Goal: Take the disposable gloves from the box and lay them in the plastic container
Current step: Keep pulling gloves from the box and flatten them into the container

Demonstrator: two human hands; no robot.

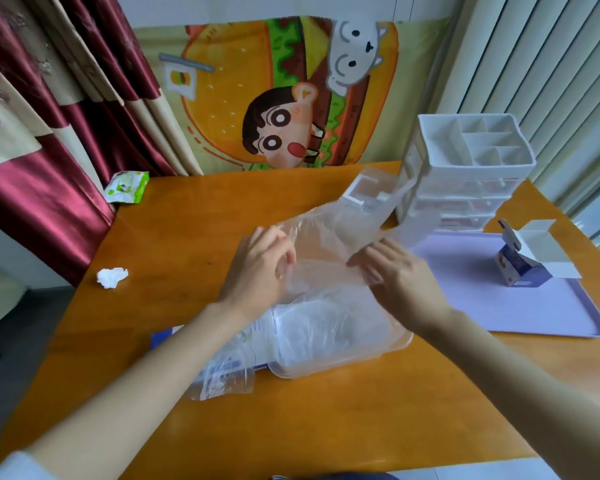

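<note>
Left hand (pixel 257 268) and right hand (pixel 395 275) together pinched one clear glove (pixel 326 237), spread above the central container (pixel 400 342). It held a stack (pixel 326 327) (count unclear). A bundle (pixel 222 379) near left was judged untransferred.

Brightness: I am seeing soft, even daylight filling the scene.
Source: it is coming in from the far right, through the pale blinds (pixel 520 57).
Shadows: the forearms are throwing only faint, diffuse shade onto the table (pixel 194 216).
Glare: the table's far side is showing a dull sheen; the clear glove (pixel 329 237) is catching whitish highlights.
Blur: the left hand (pixel 257 268) and right hand (pixel 399 278) are looking slightly soft.
Distortion: the wide lens is bowing the curtain (pixel 49 140) at the left and the blinds at the right.
</note>
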